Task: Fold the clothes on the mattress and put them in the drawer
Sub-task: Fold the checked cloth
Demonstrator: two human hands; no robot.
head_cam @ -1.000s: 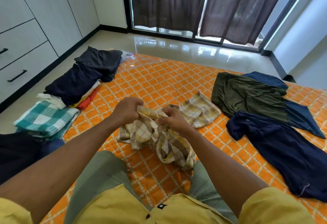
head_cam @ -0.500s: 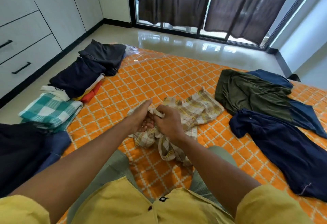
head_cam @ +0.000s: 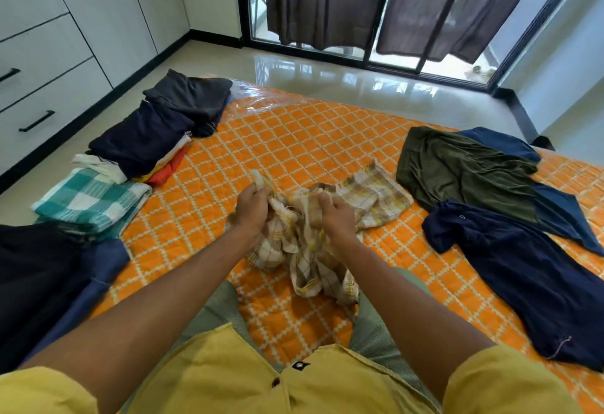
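On the orange mattress (head_cam: 287, 139), near its middle, lies a crumpled checked cloth (head_cam: 376, 198) in cream and yellow. The left hand (head_cam: 251, 211) grips one bunched edge of this cloth, its fingers (head_cam: 266, 196) curled tight around the fabric. The right hand (head_cam: 336, 217) grips another fold just beside it, fingers (head_cam: 323, 201) also closed on the cloth. Between both hands the fabric is gathered and raised a little; the rest hangs down toward the person's knees and one corner lies flat on the mattress, beyond the right hand.

Left of the checked cloth, along the left edge of the mattress, stands a row of folded clothes: a teal checked towel (head_cam: 88, 201), then a navy pile (head_cam: 140, 139) over white and red pieces, then a dark grey pile (head_cam: 192, 96) at the far corner. A dark garment (head_cam: 39, 269) lies closer to the person on the same side.

Right of the checked cloth lie unfolded clothes: an olive garment (head_cam: 457, 171) over a blue one (head_cam: 555, 211), and a navy shirt (head_cam: 529, 276) spread toward the right edge.

Around the checked cloth, the quilt is bare beyond it up to the far edge, and also between it and the folded row. Past the left edge, across a strip of floor (head_cam: 327, 67), the white drawers (head_cam: 42, 103) with black handles are closed.
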